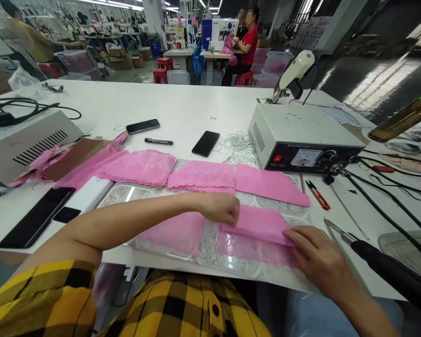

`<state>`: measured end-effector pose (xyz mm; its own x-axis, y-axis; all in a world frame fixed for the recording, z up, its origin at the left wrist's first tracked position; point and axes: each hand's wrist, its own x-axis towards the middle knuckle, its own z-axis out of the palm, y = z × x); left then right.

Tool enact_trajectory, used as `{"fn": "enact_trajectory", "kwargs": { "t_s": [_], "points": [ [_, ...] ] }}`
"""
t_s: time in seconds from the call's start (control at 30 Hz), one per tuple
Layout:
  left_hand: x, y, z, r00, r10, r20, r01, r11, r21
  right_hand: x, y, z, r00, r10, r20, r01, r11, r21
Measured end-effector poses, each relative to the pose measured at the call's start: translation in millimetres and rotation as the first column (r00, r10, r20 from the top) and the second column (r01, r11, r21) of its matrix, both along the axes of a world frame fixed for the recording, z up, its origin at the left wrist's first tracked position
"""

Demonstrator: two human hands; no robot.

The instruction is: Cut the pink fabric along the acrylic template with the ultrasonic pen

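Observation:
My left hand (220,208) reaches across from the left, its fingers closed on the upper left corner of a pink fabric piece (261,222). On the right end of that piece rests my right hand (317,257), thumb and fingers pinching the edge. Beneath it a pink lace piece (252,248) lies on the clear plastic sheet (210,236). Left of it is another pink lace panel (177,234). Along the back of the sheet lie a lace stack (140,167), a second lace stack (203,175) and a smooth pink stack (270,184).
A grey control box (305,135) stands at the back right, with a soldering-iron-like tool (379,262) and orange snips (318,194) nearby. Phones (206,143), a marker (158,141) and a power bank (87,194) lie leftward. A person in red (250,44) sits at a sewing machine beyond.

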<state>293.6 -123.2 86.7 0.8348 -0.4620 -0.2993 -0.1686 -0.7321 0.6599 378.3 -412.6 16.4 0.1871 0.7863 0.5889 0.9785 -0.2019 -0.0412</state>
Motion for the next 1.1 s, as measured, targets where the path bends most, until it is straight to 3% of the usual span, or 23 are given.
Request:
{"fn": "enact_trajectory", "kwargs": {
  "t_s": [0.27,0.63,0.77,0.9,1.1],
  "points": [
    [-29.1,-17.3,-7.1,0.996,-0.035,0.084,0.030,0.998,0.059,-23.8,-13.5,-2.8,0.997,0.076,0.008,-0.076,0.997,-0.021],
    [-43.3,-18.7,-18.9,0.949,-0.128,0.287,0.085,0.984,0.158,-27.4,-27.6,-9.2,0.995,-0.029,-0.094,0.031,0.999,0.020],
    [-43.0,-21.1,-19.6,0.936,-0.137,0.323,0.078,0.979,0.188,-29.8,-32.6,-11.8,0.984,-0.122,-0.128,0.129,0.990,0.052],
    [-34.2,-38.4,-20.3,0.921,-0.146,0.362,0.087,0.981,0.172,-33.4,-35.6,-12.4,0.957,-0.187,-0.224,0.205,0.977,0.057],
    [-18.4,-62.5,-38.6,0.856,-0.202,0.477,0.108,0.970,0.218,-34.3,-36.2,-12.7,0.947,-0.210,-0.245,0.233,0.970,0.068]
  ]
}}
